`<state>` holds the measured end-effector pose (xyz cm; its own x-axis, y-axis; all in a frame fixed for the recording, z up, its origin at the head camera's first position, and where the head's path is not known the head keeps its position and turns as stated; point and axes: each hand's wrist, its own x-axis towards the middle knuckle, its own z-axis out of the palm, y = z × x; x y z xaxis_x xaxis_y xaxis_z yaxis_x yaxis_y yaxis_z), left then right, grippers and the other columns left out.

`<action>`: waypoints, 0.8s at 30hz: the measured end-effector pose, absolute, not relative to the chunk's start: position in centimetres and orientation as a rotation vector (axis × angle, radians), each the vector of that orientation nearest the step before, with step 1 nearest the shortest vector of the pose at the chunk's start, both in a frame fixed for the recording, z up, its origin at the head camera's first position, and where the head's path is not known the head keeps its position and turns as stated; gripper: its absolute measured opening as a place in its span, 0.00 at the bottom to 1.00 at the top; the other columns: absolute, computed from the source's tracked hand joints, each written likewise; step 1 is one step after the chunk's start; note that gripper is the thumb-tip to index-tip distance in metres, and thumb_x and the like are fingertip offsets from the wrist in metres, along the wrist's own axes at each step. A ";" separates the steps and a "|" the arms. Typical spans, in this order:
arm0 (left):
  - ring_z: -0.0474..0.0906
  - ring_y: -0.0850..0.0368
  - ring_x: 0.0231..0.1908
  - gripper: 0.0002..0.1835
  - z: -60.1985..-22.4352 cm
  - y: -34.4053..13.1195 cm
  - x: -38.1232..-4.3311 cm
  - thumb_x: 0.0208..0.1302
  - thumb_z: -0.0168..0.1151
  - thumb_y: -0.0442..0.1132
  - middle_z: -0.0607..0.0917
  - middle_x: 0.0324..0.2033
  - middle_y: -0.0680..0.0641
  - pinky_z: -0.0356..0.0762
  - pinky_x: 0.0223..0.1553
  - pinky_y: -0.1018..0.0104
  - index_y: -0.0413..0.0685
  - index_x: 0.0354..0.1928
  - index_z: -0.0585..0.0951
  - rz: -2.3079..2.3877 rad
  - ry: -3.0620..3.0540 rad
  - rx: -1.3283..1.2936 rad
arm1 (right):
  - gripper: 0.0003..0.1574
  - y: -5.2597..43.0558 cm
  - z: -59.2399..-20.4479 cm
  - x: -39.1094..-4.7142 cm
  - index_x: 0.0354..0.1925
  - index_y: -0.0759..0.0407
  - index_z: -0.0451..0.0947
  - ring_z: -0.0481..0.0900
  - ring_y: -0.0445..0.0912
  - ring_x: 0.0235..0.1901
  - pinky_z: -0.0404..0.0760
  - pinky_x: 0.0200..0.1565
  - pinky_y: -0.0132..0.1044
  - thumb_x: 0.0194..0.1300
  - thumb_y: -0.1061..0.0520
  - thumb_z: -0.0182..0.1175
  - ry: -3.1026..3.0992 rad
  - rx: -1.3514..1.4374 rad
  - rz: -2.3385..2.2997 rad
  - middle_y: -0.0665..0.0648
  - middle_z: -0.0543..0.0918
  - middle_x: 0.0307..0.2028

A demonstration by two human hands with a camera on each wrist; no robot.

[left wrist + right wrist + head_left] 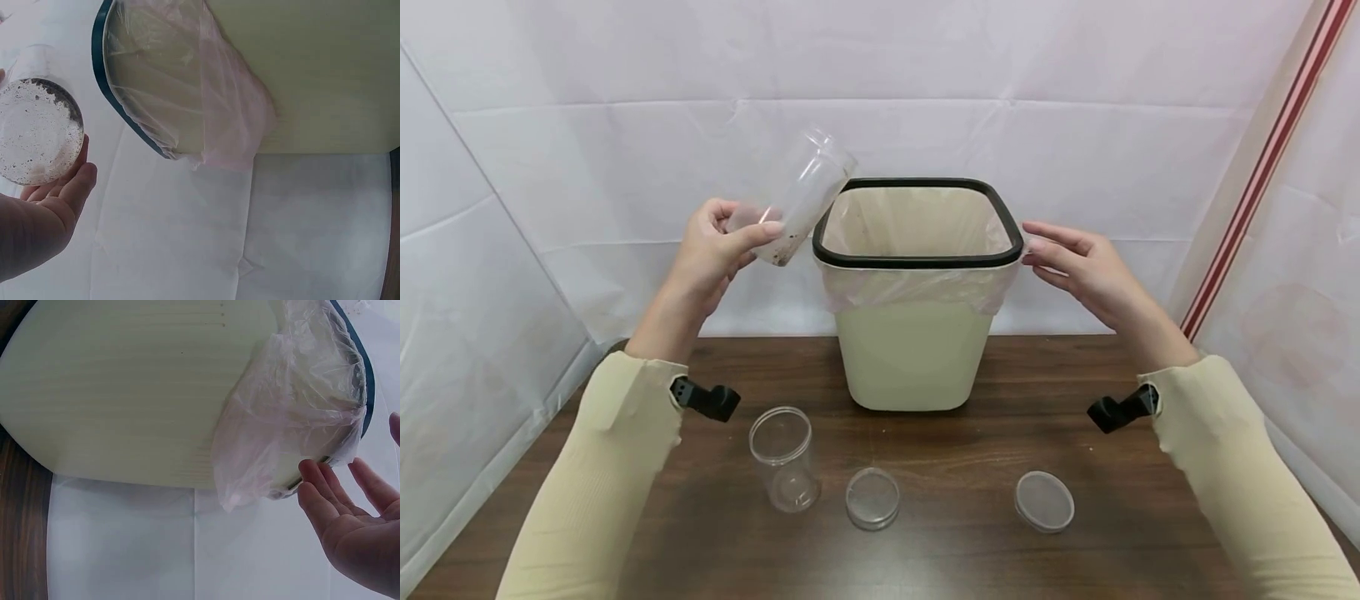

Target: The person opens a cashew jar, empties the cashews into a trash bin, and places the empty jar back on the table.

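My left hand (706, 254) grips a clear plastic jar (808, 187), tilted with its mouth up and to the right, beside the left rim of a bin. Dark specks cling to the jar's bottom (39, 134), facing the camera in the left wrist view. The pale green bin (917, 354) has a black rim (917, 262) and a thin pinkish liner bag (917, 287) folded over it. At the bin's right rim is my right hand (1078, 267), fingers loosely extended. In the right wrist view its fingertips (307, 467) lie right at the rim and the bag's edge.
Another clear jar (792, 471) stands upright and lidless on the dark wooden table (955, 550), front left of the bin. Two clear round lids lie flat, one near the middle (872, 497) and one to the right (1044, 502). White sheeting (880, 58) hangs behind and at both sides.
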<state>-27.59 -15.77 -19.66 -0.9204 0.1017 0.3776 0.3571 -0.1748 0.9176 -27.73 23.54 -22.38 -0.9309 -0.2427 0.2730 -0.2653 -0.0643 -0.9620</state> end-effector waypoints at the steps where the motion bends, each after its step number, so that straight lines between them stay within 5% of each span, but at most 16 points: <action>1: 0.79 0.62 0.39 0.18 -19.7 -15.8 -27.4 0.52 0.61 0.26 0.76 0.37 0.45 0.76 0.40 0.74 0.41 0.40 0.64 -2.240 -1.879 -0.554 | 0.32 23.6 -22.4 -27.6 0.62 0.66 0.62 0.77 0.40 0.43 0.73 0.47 0.27 0.62 0.59 0.57 -2.134 0.589 2.209 0.52 0.76 0.47; 12: 0.76 0.60 0.39 0.31 -21.0 -15.4 -26.1 0.54 0.55 0.26 0.72 0.45 0.44 0.77 0.38 0.72 0.31 0.61 0.58 -2.324 -1.862 -0.639 | 0.20 24.6 -22.9 -26.7 0.55 0.59 0.73 0.79 0.42 0.45 0.74 0.47 0.27 0.64 0.61 0.55 -2.120 0.713 2.245 0.52 0.82 0.42; 18: 0.78 0.59 0.39 0.22 -21.8 -14.9 -24.9 0.53 0.53 0.26 0.79 0.41 0.49 0.76 0.40 0.71 0.34 0.53 0.69 -2.330 -1.850 -0.694 | 0.16 25.3 -23.5 -26.1 0.50 0.53 0.77 0.79 0.41 0.46 0.74 0.48 0.28 0.65 0.62 0.52 -2.118 0.771 2.245 0.51 0.82 0.42; 24: 0.77 0.60 0.42 0.21 -22.4 -14.5 -23.6 0.52 0.52 0.25 0.80 0.42 0.51 0.75 0.42 0.71 0.37 0.51 0.70 -2.358 -1.818 -0.723 | 0.17 26.0 -24.4 -25.6 0.52 0.53 0.76 0.78 0.42 0.47 0.73 0.48 0.29 0.67 0.63 0.50 -2.151 0.784 2.232 0.52 0.82 0.42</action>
<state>-23.62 -14.47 -22.36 -0.8859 0.2200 0.4084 0.3390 -0.2937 0.8937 -25.58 26.03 -24.35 -0.8782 -0.3685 0.3049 -0.2910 -0.0943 -0.9521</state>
